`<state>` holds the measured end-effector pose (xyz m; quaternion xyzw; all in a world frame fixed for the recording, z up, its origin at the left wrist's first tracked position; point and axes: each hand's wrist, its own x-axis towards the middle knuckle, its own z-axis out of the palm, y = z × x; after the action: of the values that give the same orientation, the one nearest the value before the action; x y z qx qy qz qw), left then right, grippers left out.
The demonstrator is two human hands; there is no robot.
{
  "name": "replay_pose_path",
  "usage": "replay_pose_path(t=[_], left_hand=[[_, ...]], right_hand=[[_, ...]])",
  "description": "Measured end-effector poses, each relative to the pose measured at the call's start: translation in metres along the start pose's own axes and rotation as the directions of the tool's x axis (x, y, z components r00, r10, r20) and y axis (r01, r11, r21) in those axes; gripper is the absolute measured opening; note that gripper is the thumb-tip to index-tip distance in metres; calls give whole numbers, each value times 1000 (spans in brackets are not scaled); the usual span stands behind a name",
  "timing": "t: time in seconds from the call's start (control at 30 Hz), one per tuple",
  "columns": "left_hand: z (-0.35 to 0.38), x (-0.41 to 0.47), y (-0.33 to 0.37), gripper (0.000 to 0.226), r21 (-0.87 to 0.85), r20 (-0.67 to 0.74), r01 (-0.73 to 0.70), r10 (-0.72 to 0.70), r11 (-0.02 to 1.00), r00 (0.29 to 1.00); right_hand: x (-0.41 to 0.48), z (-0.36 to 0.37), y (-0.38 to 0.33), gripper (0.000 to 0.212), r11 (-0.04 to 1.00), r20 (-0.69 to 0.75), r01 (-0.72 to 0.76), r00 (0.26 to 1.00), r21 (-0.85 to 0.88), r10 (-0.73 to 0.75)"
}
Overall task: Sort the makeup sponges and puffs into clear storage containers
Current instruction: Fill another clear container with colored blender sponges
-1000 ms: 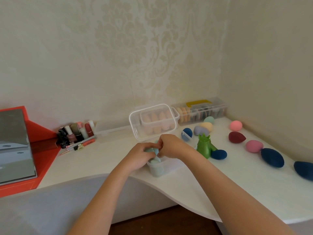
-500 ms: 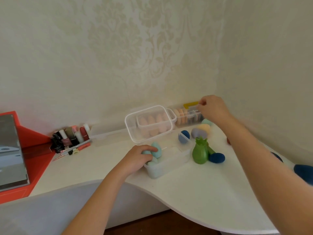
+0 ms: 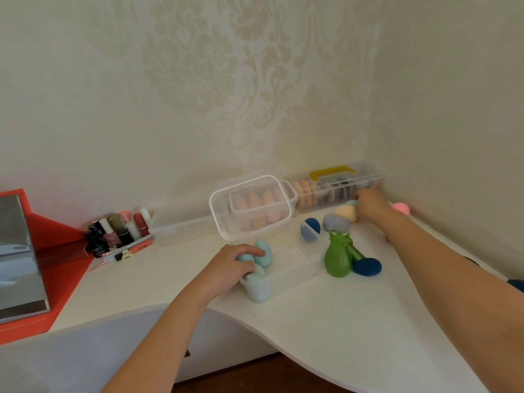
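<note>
Teal sponges [image 3: 262,252] are sitting in the near tub [image 3: 295,269] with the left hand [image 3: 229,268] gripping them; right hand [image 3: 371,204], grasp unclear, is reaching among many loose sponges [image 3: 336,222]

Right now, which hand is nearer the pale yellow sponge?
Right. The right hand is directly beside the pale yellow sponge, on its right; the left hand holds the teal sponges in the near clear container, well away.

Teal sponges [image 3: 262,252], green holder [image 3: 337,259], cream damask wallpaper [image 3: 226,80]
</note>
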<state>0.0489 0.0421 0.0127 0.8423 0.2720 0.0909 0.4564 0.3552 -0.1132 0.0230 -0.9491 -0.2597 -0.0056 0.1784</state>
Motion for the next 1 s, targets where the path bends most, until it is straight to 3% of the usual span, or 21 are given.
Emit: replay_pose_path(t=[0.13, 0.23, 0.3, 0.4, 0.53, 0.63, 0.83, 1.0], left_hand=[[0, -2, 2, 36, -11, -6, -1, 1, 1000, 1000], [0, -3, 2, 35, -13, -5, -12, 12, 1000, 1000], [0, -2, 2, 30, -20, -16, -24, 24, 1000, 1000], [1, -3, 1, 36, -14, -29, -45, 44, 999, 999], [1, -5, 5, 35, -19, -29, -42, 42, 999, 999], [2, -9, 7, 34, -26, -32, -42, 41, 999, 999], [0, -18, 11, 29, -36, -35, -38, 37, 999, 999], [-1, -20, 17, 30, 16, -25, -3, 3, 1000, 1000]], right_hand=[[-4, -4, 2, 38, 998, -2, -46, 999, 52, 46], [-16, -16, -2, 48, 992, -168, -64, 982, 112, 82], [-27, -35, -14, 45, 991, -291, -3, 956, 134, 42], [-51, -73, -45, 41, 980, -339, 169, 932, 106, -124], [-104, -113, -94, 40, 896, -199, 440, 884, 55, -423], [-144, -117, -122, 37, 839, -96, 538, 842, 79, -531], [-180, -75, -140, 39, 825, 124, 562, 815, 62, -566], [-172, -41, -144, 42, 882, 316, 458, 825, 110, -468]])
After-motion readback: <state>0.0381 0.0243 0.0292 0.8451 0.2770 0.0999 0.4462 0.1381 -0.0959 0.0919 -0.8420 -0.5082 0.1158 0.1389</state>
